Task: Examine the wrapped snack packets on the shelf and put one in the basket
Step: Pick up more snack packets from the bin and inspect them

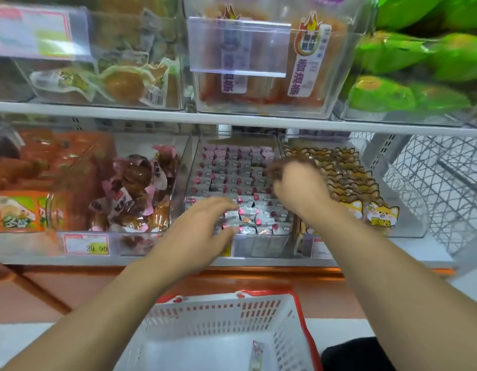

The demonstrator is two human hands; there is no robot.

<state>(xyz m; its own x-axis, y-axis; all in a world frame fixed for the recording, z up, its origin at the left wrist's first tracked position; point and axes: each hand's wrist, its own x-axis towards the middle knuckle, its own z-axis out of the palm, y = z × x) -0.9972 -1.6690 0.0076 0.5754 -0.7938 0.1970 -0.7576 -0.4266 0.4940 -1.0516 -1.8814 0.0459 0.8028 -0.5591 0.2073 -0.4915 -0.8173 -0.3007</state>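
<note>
Nearest to me, low in the view, sits a white slotted basket [221, 328] with a red rim. One small wrapped packet [256, 356] already lies inside, against its right wall.

My two bare forearms reach up from either side of the basket toward the lower shelf [258, 262]. They go into the middle clear bin [264, 246], which is packed with tidy rows of small silver and pink snack packets [248, 210].

My left hand [197, 231] hovers at the front of the bin, fingers spread and mostly straight over the nearest packets. It grips nothing. My right hand [299, 186] is deeper in and higher, fingers curled downward over the back rows. It is blurred, so I cannot tell whether it pinches a packet.

To the left is a bin of pink and brown wrapped sweets [135, 188]. To the right is a bin of packets printed with a cartoon fox [382, 212].

The packets look very light, with thin, crinkly, slick foil wrappers, soft enough to dent. I judge it best to pinch one by its crimped end or across its narrow sides, lifting straight up so the neighbours stay in their rows.
</note>
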